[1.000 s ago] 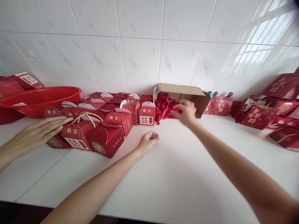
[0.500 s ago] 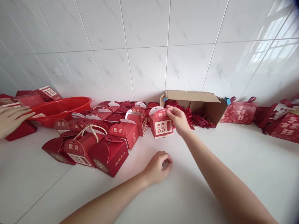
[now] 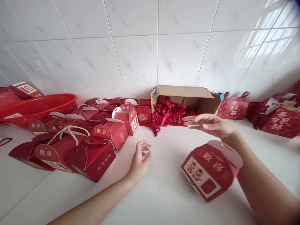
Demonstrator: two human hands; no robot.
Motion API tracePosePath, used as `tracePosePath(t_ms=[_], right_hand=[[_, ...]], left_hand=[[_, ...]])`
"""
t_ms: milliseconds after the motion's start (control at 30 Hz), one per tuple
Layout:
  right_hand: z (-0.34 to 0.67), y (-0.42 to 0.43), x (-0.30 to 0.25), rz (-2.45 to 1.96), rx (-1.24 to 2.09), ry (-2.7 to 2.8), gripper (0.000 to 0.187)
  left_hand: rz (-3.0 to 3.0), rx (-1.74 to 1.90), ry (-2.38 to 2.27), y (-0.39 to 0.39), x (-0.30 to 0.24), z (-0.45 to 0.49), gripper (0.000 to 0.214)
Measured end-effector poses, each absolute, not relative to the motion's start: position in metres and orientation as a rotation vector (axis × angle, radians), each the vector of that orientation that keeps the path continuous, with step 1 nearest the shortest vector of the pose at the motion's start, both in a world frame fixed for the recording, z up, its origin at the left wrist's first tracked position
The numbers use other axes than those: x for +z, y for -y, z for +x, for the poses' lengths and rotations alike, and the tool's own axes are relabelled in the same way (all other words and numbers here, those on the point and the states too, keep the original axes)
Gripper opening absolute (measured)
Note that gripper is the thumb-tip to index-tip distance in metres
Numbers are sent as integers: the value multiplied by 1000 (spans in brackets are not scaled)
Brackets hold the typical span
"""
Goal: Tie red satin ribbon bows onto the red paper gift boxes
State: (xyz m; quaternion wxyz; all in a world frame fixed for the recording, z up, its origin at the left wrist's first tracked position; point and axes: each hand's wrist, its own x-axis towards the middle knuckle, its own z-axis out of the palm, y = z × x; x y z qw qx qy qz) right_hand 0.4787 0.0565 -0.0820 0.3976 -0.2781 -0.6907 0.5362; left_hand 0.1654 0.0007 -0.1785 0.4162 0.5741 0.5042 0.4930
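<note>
A red gift box (image 3: 206, 172) with gold lettering and a pale rounded flap stands close to me on the white table, in front of my right wrist. It looks turned at an angle. My right hand (image 3: 211, 125) is stretched out beyond it, fingers apart and holding nothing. Just past those fingertips, a tangle of dark red ribbons (image 3: 167, 109) spills from a cardboard box (image 3: 185, 91) lying on its side. My left hand (image 3: 139, 161) hovers over or rests on the table, its fingers loosely bent, apart and bare.
Several red gift boxes (image 3: 91, 159) crowd the left side, one with a twisted cream rope handle (image 3: 72, 134). Behind them sits a red plastic basin (image 3: 63, 99). Red bags (image 3: 234, 107) with ribbon loops stand at the right by the tiled wall (image 3: 131, 65).
The gift box came from the row's right end to near me, and my right hand let go of it. My left hand opened and shifted left. Another person's hand left view.
</note>
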Motion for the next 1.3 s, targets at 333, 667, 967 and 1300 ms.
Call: tracePosePath(t_ms=[333, 667, 967, 1300], right_hand=[[417, -95, -171, -1374, 645, 1570, 38], [335, -72, -172, -1197, 266, 2203, 52], [377, -98, -141, -1329, 211, 2133, 12], [458, -15, -9, -658, 353, 1142, 5]], left_hand=[[1435, 1213, -1295, 0, -177, 164, 34], [1395, 1159, -1268, 2, -170, 165, 33], [1390, 1127, -1270, 3, -164, 166, 42], [1702, 1259, -1105, 22, -146, 168, 24]])
